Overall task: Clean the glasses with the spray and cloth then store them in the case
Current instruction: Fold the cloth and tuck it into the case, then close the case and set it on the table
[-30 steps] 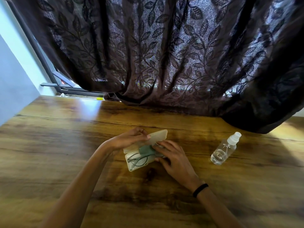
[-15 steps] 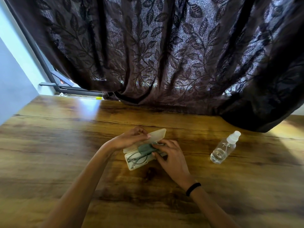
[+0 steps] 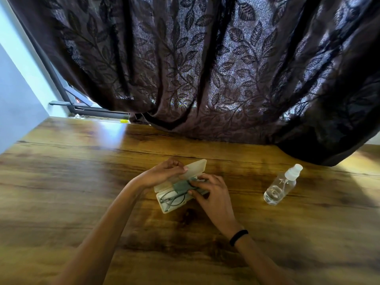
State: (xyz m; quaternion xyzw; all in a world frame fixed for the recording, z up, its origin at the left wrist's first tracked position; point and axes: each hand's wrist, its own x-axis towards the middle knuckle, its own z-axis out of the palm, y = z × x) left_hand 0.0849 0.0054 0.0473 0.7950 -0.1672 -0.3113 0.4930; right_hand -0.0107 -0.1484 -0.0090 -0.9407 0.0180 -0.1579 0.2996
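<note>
The left hand point(image 3: 162, 174) grips the raised lid point(image 3: 197, 166) of the case point(image 3: 165, 210), where the glasses point(image 3: 171, 199) lie, while the right hand point(image 3: 213, 195) seems to pinch the cloth point(image 3: 182, 185) over them, spray point(image 3: 279, 186) nearby.

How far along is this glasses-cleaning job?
Hard to tell whether cleaning happened. The glasses already lie in the open case. In hand: the left hand holds the lid, the right hand pinches the cloth over them. The spray bottle stands aside, capped. Left: at least shutting the case.
</note>
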